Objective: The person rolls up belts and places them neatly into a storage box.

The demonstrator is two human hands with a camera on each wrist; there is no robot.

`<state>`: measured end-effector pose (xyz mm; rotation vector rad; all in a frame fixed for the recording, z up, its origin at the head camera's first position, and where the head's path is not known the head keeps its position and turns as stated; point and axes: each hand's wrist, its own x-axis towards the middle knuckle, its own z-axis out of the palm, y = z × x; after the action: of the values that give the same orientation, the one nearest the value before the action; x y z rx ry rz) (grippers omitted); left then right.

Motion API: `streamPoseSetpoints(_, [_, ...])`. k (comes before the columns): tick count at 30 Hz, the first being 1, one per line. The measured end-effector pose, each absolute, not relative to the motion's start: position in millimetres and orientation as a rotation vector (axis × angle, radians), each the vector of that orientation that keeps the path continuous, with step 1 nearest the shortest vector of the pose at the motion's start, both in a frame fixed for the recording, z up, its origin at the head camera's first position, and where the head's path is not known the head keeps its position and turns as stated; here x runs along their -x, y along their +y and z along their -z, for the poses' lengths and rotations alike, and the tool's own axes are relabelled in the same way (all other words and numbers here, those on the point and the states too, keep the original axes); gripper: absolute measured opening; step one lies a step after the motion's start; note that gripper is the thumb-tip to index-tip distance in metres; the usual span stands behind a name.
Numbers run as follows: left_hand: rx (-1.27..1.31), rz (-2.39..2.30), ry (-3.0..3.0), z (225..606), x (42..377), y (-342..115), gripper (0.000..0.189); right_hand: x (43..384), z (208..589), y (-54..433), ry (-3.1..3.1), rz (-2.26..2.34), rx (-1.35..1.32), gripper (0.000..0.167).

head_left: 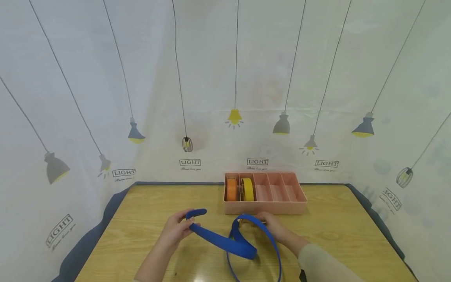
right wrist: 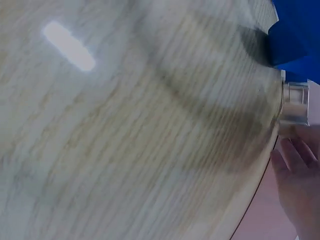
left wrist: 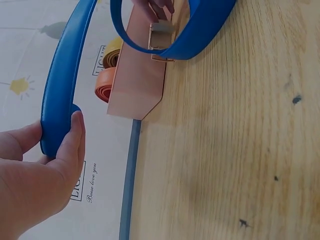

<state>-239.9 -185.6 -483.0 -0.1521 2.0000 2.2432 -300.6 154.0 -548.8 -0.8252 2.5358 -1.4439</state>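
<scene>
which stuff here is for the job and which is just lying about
Seemingly for the job:
blue belt, in left hand and right hand
pink box
orange belt and yellow belt, rolled inside it

Just surroundings:
wooden table
lamp-print backdrop

Both forearms [head_left: 156,254] reach forward (left grip [head_left: 177,228] pinching, right grip [head_left: 273,225] pinching).

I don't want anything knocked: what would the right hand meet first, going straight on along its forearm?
The right hand, holding the blue belt, would probably meet the pink tray first, near the left end of its front; depth and height are hard to judge.
</scene>
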Motion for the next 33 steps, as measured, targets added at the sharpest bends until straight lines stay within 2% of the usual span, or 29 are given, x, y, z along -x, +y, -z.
streamPoseSetpoints(4, [0.18,-2.252,2.003,480.9,241.1,-185.1,0.043,298.6,545.1,156.2,2.918,1.257,0.726,0.013])
streamPoseSetpoints(12, [0.227,-2.317,2.022,481.0,243.6,-189.3,0.044,301.5,530.3,175.7,3.26,1.019,0.728,0.027])
streamPoseSetpoints(15, [0.24,-2.338,2.046,480.6,243.7,-193.7,0.045,304.1,523.7,189.0,3.325,0.972,0.751,0.028])
streamPoseSetpoints(23, [0.332,-2.395,2.113,476.6,243.5,-210.7,0.048,302.8,498.8,233.3,3.299,0.937,0.565,0.005])
streamPoseSetpoints(29, [0.456,-2.381,2.209,478.0,242.8,-229.8,0.051,300.0,485.5,268.5,3.333,0.985,0.509,0.017])
streamPoseSetpoints(33, [0.502,-2.366,2.298,481.1,242.8,-247.8,0.052,296.0,475.9,292.1,3.268,1.075,0.368,0.021])
